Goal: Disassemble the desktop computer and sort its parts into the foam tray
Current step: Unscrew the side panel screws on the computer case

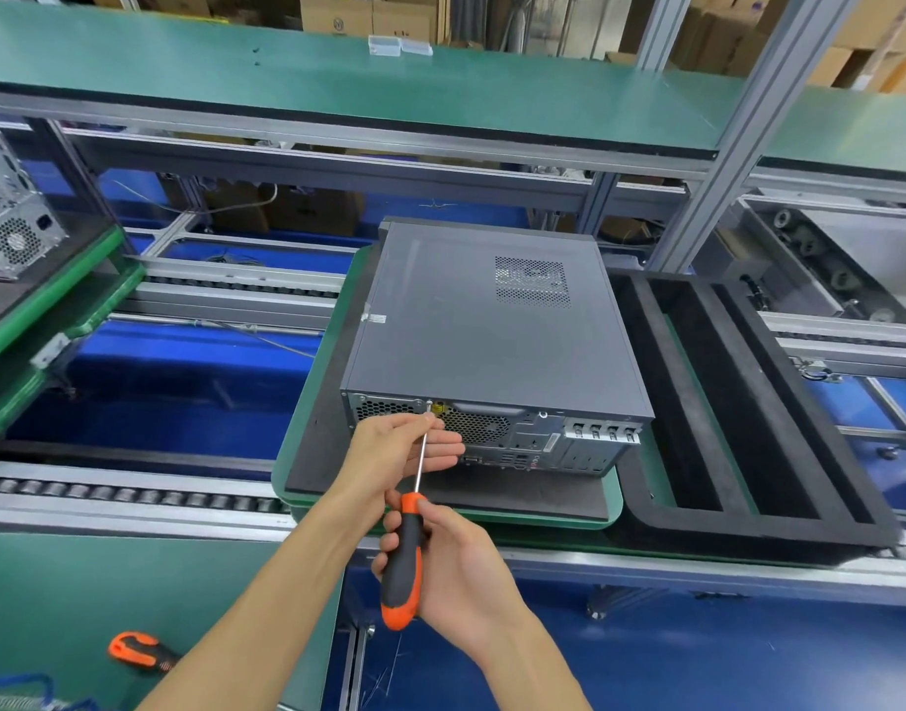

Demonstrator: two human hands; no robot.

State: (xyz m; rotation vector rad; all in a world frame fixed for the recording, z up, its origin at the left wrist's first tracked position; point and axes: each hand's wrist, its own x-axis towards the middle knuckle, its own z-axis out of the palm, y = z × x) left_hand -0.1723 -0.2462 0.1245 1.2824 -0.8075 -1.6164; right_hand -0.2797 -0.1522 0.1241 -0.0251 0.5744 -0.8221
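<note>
Head view, hands (420, 500) on screwdriver (407, 546), computer (491, 341) ahead

No legible text or labels anywhere.

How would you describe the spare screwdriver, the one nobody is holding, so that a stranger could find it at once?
Start at the grey desktop computer mid-bench, then drop to the green worktop at bottom left. The spare screwdriver lies there alone, untouched; its orange-and-black twin is gripped in the right hand.
</note>
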